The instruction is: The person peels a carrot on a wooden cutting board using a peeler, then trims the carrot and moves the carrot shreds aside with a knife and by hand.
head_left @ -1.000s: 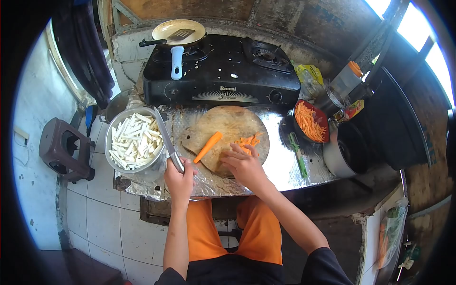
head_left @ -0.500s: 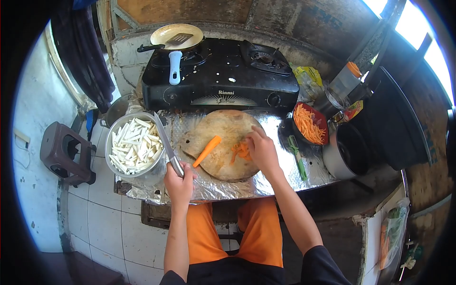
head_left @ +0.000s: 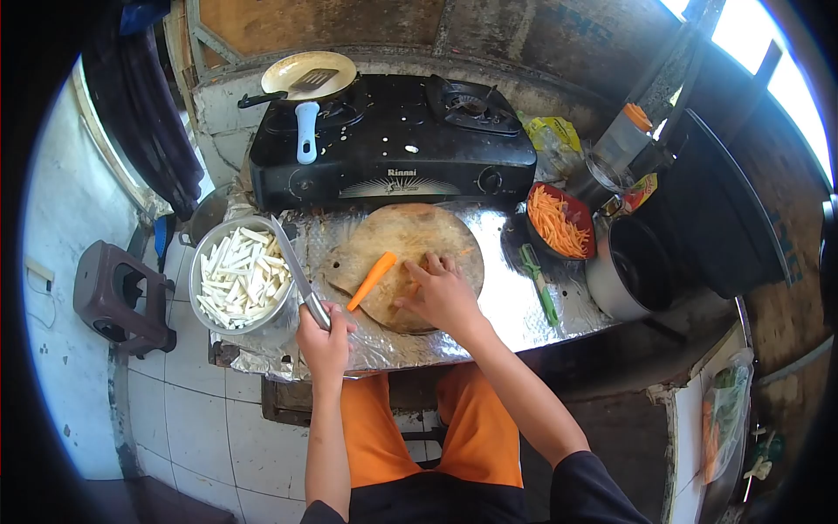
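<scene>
My left hand (head_left: 324, 343) is closed round the silver handle of a knife (head_left: 298, 271); its blade points up and away, beside the bowl of white sticks. My right hand (head_left: 443, 293) lies over the round wooden cutting board (head_left: 367, 236) with its fingers spread. A little orange shows by its fingers, and the palm hides whatever is beneath. Left of those fingers, a peeled carrot piece (head_left: 373, 280) rests slantwise on the board. White vegetable sticks (head_left: 237, 272) fill the metal bowl (head_left: 197, 301) at the left.
Behind the board stands a black two-burner stove (head_left: 367, 162) with a frying pan (head_left: 340, 77) and spatula. At the right are a bowl of carrot shreds (head_left: 559, 222), a green-handled peeler (head_left: 539, 286) and a pot (head_left: 611, 278). Foil (head_left: 393, 349) covers the worktop.
My right hand has moved left across the board and spread its fingers over the carrot shreds, which are now mostly hidden. My left hand still holds the knife. The view has shifted slightly.
</scene>
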Action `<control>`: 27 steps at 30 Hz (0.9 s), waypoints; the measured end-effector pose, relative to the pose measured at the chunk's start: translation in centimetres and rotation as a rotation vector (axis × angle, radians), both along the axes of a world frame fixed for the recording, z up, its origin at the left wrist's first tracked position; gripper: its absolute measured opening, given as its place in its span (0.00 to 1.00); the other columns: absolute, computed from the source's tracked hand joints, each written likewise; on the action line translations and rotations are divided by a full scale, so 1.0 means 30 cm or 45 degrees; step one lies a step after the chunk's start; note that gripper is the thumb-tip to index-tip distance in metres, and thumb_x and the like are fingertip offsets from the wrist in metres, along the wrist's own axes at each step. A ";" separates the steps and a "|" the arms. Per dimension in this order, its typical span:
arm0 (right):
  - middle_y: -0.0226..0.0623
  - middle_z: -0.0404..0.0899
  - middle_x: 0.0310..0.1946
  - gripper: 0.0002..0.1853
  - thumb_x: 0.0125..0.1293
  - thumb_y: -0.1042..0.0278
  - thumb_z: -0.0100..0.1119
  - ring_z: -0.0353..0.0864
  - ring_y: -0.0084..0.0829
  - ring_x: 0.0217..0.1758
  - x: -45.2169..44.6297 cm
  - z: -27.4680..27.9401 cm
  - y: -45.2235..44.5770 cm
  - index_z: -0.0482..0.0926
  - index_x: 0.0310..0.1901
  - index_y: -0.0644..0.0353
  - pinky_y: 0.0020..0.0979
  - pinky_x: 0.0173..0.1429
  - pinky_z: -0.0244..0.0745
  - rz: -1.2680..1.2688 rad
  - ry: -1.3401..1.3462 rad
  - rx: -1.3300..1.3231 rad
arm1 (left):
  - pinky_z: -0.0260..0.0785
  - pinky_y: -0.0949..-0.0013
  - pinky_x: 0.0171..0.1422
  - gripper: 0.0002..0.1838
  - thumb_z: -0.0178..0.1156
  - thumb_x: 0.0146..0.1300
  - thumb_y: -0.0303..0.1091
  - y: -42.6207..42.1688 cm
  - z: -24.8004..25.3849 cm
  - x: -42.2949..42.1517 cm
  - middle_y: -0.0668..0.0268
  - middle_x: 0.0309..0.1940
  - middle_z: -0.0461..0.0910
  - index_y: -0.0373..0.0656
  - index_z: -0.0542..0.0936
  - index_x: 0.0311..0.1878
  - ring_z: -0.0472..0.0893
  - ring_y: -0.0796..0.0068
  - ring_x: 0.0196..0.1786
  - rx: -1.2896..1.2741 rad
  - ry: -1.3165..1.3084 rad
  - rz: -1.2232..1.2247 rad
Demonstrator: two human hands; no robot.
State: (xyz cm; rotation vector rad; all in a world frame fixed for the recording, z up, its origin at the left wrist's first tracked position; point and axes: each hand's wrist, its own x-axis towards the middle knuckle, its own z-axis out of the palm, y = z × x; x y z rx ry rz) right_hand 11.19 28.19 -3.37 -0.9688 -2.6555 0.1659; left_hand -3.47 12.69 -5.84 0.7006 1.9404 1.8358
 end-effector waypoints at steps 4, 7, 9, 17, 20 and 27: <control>0.46 0.77 0.58 0.27 0.61 0.54 0.69 0.73 0.51 0.65 0.010 -0.013 -0.007 0.79 0.60 0.56 0.48 0.66 0.71 0.050 0.105 -0.070 | 0.68 0.77 0.17 0.05 0.56 0.71 0.27 0.001 0.001 0.006 0.65 0.32 0.77 0.38 0.71 0.42 0.83 0.78 0.25 0.028 0.008 0.016; 0.42 0.79 0.56 0.21 0.62 0.61 0.67 0.76 0.47 0.62 0.008 -0.021 -0.026 0.80 0.56 0.58 0.45 0.60 0.76 0.076 0.213 -0.150 | 0.69 0.75 0.17 0.06 0.58 0.71 0.29 0.007 -0.001 0.008 0.65 0.28 0.80 0.38 0.72 0.41 0.84 0.78 0.24 0.068 0.023 0.040; 0.39 0.81 0.53 0.18 0.62 0.65 0.67 0.78 0.43 0.59 0.007 -0.020 -0.045 0.81 0.53 0.59 0.44 0.57 0.78 0.067 0.274 -0.222 | 0.69 0.75 0.17 0.05 0.57 0.71 0.28 0.006 0.012 0.013 0.65 0.29 0.80 0.38 0.72 0.41 0.83 0.78 0.24 0.072 0.023 0.047; 0.35 0.81 0.41 0.05 0.61 0.73 0.60 0.83 0.38 0.50 0.000 -0.024 -0.071 0.80 0.39 0.60 0.38 0.43 0.83 0.032 0.233 -0.072 | 0.69 0.75 0.17 0.05 0.57 0.71 0.28 0.009 0.003 0.010 0.65 0.28 0.79 0.38 0.71 0.41 0.84 0.77 0.24 0.062 0.049 0.048; 0.37 0.81 0.41 0.05 0.60 0.75 0.59 0.84 0.38 0.49 0.000 -0.019 -0.081 0.79 0.38 0.61 0.38 0.44 0.84 0.022 0.139 0.023 | 0.69 0.75 0.17 0.05 0.56 0.72 0.28 0.008 0.007 0.010 0.65 0.28 0.79 0.37 0.71 0.41 0.84 0.77 0.24 0.055 0.044 0.042; 0.42 0.86 0.40 0.14 0.59 0.77 0.64 0.87 0.40 0.35 0.036 -0.009 0.021 0.85 0.47 0.63 0.36 0.41 0.83 0.040 0.538 -0.235 | 0.69 0.76 0.17 0.06 0.56 0.72 0.29 0.007 -0.002 0.008 0.65 0.28 0.79 0.37 0.71 0.41 0.84 0.77 0.24 0.070 0.041 0.031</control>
